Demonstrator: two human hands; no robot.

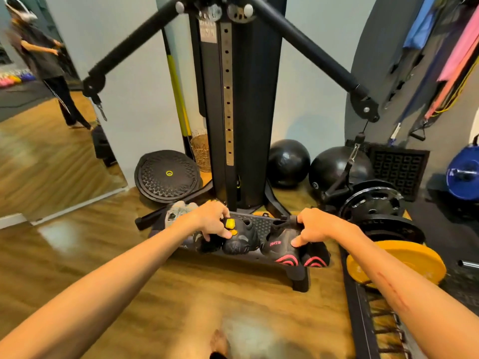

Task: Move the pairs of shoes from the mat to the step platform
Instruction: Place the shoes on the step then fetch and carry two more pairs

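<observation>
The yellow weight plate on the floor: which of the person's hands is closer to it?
Right. The right hand rests on the pink-soled shoes, just left of the yellow plate; the left hand is farther left, on the black shoes.

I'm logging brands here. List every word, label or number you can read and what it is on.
Pink lettering on the side of the black and pink shoe: blurred, unreadable.
White label at the top of the cable machine: print too blurred.
Raised lettering on the black weight plate: unreadable.
Nothing else legible.

Probably a gym: cable machine (241, 99), weight plates (373, 203)
</observation>
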